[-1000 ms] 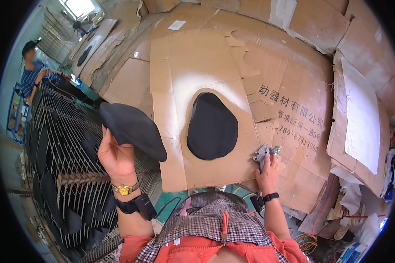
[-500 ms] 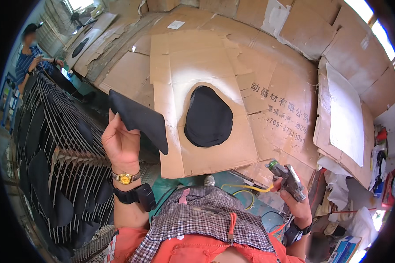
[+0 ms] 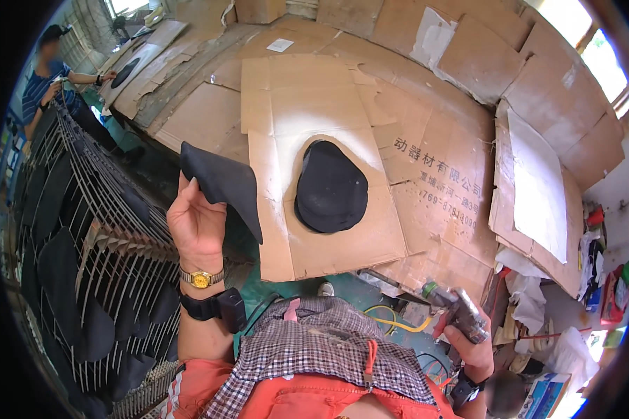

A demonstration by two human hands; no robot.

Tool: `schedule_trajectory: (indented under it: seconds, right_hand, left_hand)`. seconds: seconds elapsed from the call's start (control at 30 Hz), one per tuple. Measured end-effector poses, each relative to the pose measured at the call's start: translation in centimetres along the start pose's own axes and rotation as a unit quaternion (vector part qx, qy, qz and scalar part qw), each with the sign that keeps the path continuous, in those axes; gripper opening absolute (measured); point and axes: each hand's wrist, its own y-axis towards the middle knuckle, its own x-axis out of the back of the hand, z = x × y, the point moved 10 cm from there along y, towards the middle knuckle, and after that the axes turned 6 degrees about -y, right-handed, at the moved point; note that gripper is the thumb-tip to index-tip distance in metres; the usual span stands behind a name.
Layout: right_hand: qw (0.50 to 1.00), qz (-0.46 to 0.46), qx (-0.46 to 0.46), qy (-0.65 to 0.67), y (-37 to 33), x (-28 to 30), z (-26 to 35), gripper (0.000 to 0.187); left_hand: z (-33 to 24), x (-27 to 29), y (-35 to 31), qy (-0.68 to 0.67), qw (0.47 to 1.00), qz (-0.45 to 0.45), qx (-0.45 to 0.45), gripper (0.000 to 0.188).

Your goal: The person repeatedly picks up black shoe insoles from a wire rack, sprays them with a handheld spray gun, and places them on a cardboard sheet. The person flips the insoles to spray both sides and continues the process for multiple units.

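Observation:
My left hand [image 3: 197, 227] pinches a thin black flexible sheet [image 3: 225, 183] by its left edge, fingers closed and the sheet's far end drooping to the right. Beside it, a rounded, tapering stack of black pieces [image 3: 332, 187] lies on a brown cardboard sheet [image 3: 342, 260], with a whitish sprayed haze around it. Low on the right, my right hand [image 3: 470, 349] is wrapped round a metal spray gun [image 3: 466, 318] with a green part at its front. A yellow hose [image 3: 405, 326] runs up to it. The gun is apart from the stack.
Left of me stands a wire rack [image 3: 129, 279] holding several black pieces. Beyond it a co-worker [image 3: 49, 91] reaches to a black oval piece [image 3: 126, 72] on the cardboard-covered table. Cardboard panels [image 3: 482, 52] line the back. A white-faced board [image 3: 538, 185] leans at right, near clutter [image 3: 538, 300].
My right hand has drawn the spray gun down toward my body. The sheet in my left hand is tipped steeper. The co-worker's arm has stretched out to the oval piece.

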Motion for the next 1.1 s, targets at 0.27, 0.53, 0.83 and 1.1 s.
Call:
schedule_trajectory:
  seconds: [0.27,0.53,0.83,1.1]
  right_hand:
    - [0.998,-0.061,-0.003,-0.020,-1.5,2.2,0.7,0.062]
    - [0.998,-0.058,0.014,0.010,0.0,0.1,0.6,0.057]
    - [0.995,-0.097,0.000,0.005,-1.9,2.5,0.2,0.062]
    - [0.994,-0.105,0.033,0.026,0.0,1.2,0.3,0.065]
  left_hand:
    - [-0.1,0.5,0.1,0.005,1.000,-0.013,0.003,0.040]
    - [0.7,0.5,0.6,0.031,0.999,-0.028,0.008,0.045]
    - [1.0,1.1,0.6,0.021,0.999,-0.048,0.005,0.046]
    - [1.5,1.7,0.9,0.015,0.999,-0.038,0.013,0.046]
